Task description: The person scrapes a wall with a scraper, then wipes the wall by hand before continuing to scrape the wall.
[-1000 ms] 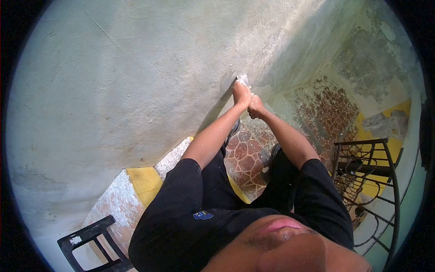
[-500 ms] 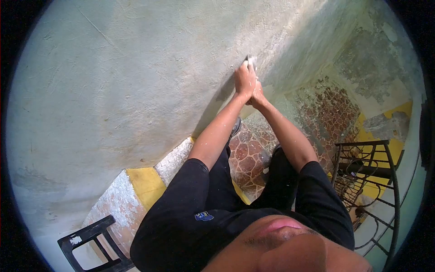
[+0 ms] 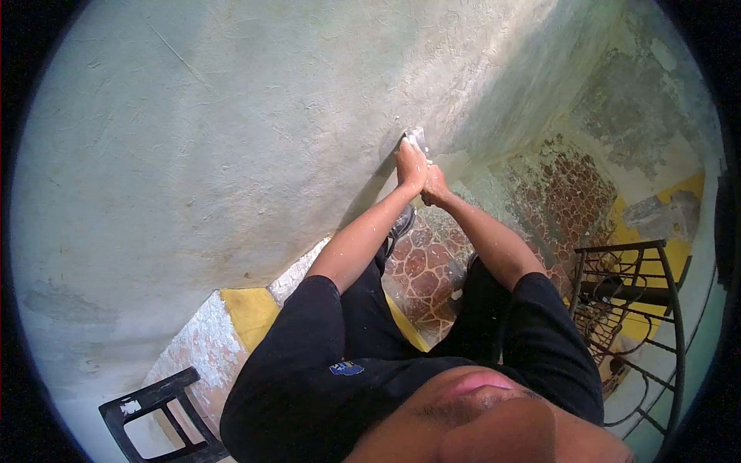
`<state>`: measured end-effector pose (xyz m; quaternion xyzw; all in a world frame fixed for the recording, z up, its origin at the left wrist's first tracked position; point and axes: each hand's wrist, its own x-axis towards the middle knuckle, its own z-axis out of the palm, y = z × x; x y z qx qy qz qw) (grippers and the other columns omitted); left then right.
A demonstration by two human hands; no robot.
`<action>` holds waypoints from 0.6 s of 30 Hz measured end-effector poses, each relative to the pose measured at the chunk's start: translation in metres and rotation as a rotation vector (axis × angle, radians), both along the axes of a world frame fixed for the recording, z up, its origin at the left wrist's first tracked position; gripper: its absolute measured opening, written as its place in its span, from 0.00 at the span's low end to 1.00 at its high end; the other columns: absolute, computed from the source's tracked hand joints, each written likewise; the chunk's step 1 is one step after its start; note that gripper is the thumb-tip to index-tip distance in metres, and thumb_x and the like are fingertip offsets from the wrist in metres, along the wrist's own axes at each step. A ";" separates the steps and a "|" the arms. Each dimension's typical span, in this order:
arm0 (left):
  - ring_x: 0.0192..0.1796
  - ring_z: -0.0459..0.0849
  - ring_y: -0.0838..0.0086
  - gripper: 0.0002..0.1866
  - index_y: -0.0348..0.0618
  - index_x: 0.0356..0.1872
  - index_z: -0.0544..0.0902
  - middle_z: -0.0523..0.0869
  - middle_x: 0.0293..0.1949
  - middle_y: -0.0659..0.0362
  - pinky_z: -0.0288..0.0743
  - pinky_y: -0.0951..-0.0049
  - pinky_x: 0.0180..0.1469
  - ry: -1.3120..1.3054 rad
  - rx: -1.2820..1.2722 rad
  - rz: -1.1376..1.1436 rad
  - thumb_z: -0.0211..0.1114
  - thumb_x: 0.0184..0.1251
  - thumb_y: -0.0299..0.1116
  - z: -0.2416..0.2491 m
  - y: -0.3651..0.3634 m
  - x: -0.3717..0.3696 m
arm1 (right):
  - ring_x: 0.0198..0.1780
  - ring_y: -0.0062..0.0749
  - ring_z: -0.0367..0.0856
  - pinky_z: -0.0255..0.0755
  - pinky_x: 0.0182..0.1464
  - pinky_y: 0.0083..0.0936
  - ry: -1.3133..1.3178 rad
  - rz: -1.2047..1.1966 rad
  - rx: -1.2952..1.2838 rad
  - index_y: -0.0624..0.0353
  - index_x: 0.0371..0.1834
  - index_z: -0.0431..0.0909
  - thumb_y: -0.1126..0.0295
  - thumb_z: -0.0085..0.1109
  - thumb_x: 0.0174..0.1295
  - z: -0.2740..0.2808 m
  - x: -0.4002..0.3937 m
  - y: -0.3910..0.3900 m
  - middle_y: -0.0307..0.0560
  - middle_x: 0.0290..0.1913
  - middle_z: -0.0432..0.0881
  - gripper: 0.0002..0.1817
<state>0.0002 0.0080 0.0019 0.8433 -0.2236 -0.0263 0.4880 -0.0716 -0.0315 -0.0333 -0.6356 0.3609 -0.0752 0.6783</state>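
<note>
A scraper with a flat metal blade (image 3: pixel 417 136) meets the pale, rough wall (image 3: pixel 262 147). White flakes cling to the blade. My left hand (image 3: pixel 411 165) is closed, its fingers pressed together on the scraper near the blade. Just below and to the right, my right hand (image 3: pixel 434 186) is closed around the lower part of the scraper; the handle is hidden inside it. The two hands touch each other. White specks dot both forearms.
Below is a brown stone-patterned floor (image 3: pixel 421 266) with white debris. Yellow and white steps (image 3: pixel 251 312) run along the wall. A black metal railing (image 3: pixel 671 324) stands at right, a black frame (image 3: pixel 154 397) at lower left. My shoe (image 3: pixel 401 222) is close to the wall.
Both hands and the scraper have moved down the wall and slightly left. The camera view has shifted a little. The grip looks the same.
</note>
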 end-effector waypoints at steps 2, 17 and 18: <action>0.36 0.89 0.44 0.19 0.30 0.37 0.80 0.89 0.32 0.41 0.80 0.47 0.40 0.225 -0.070 0.012 0.49 0.79 0.38 0.012 -0.001 -0.003 | 0.16 0.34 0.73 0.65 0.17 0.38 0.110 0.069 -0.050 0.61 0.39 0.80 0.51 0.61 0.66 -0.020 0.010 -0.004 0.48 0.22 0.79 0.21; 0.34 0.90 0.46 0.16 0.24 0.29 0.84 0.87 0.28 0.37 0.82 0.51 0.37 0.140 -0.147 0.082 0.54 0.70 0.28 0.050 -0.019 -0.019 | 0.12 0.29 0.67 0.55 0.12 0.33 0.064 -0.039 0.151 0.57 0.29 0.72 0.55 0.60 0.66 0.022 -0.012 -0.022 0.41 0.16 0.70 0.18; 0.33 0.90 0.46 0.16 0.23 0.30 0.83 0.87 0.27 0.37 0.82 0.52 0.36 0.204 -0.198 0.064 0.53 0.71 0.28 0.051 -0.019 -0.019 | 0.12 0.29 0.67 0.55 0.12 0.32 0.111 -0.046 0.138 0.57 0.31 0.73 0.55 0.60 0.66 0.021 -0.010 -0.022 0.42 0.16 0.71 0.17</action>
